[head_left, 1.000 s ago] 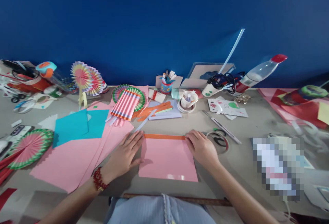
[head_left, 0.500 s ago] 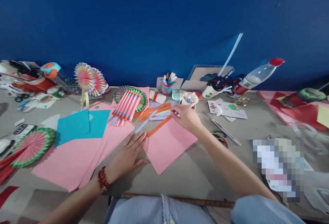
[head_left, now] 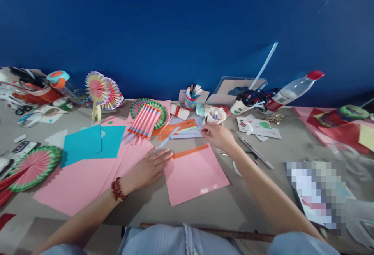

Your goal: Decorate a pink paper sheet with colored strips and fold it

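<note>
A pink paper sheet [head_left: 197, 177] lies flat before me, with an orange paper strip [head_left: 189, 151] along its far edge. My left hand [head_left: 149, 167] rests flat, fingers stretched out, its fingertips at the sheet's far left corner. Just beyond those fingers lies a pale purple strip [head_left: 166, 141]. Past the sheet's far right corner is my right hand [head_left: 220, 136], thumb and fingers pinched together; whatever is between them is hidden. A white cup [head_left: 216, 115] with small scraps stands right behind it. Orange strips [head_left: 178, 127] and purple strips lie left of the right hand.
Teal sheets [head_left: 84, 146] and pink sheets [head_left: 78, 185] spread over the left side, near pleated paper fans [head_left: 37, 167]. A pleated pink paper [head_left: 146, 120] lies farther back. Scissors [head_left: 251, 156], a pen-like cutter [head_left: 257, 151] and a bottle [head_left: 295, 87] are on the right.
The pink sheet has turned so its orange-stripped edge lies more nearly crosswise. My right hand has left the strip's end and moved slightly right and toward me. The left hand stays at the corner.
</note>
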Motion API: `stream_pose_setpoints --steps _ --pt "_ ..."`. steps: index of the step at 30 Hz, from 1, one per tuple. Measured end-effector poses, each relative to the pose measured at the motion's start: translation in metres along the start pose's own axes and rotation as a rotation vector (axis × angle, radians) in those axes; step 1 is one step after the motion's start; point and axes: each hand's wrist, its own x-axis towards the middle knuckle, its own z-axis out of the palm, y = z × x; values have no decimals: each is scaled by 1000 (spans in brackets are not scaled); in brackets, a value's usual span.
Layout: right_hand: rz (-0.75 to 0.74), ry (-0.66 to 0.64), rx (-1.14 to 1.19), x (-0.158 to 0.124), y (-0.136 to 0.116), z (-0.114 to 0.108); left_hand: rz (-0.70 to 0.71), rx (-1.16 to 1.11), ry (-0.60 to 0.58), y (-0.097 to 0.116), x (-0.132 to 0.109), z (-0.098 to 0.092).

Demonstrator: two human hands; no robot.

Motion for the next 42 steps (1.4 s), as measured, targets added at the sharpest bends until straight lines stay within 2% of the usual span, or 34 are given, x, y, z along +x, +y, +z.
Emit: stream_pose_setpoints --steps 3,6,11,18,26,31,35,38,42 --pt "-81 -16 -1 15 -8 6 21 13 11 4 14 -3" --pt "-175 -29 -14 42 -21 17 -5 -10 39 18 22 -3" --pt "-288 -82 -60 82 -37 40 123 -153 12 39 19 3" --pt "-279 -90 -110 88 -40 47 90 -261 5 25 10 -8" --pt "-268 -93 -115 81 -37 32 119 -283 3 22 12 -8" --pt "-276 -93 -101 74 -39 11 77 -248 21 21 11 -6" --pt "-218 -63 -56 65 -38 -10 45 -246 56 21 12 -10" --pt "-176 -63 -9 55 -33 -24 -13 -308 159 20 12 -16" --pt "-263 -128 192 37 -32 -43 -170 -409 454 15 18 -30"
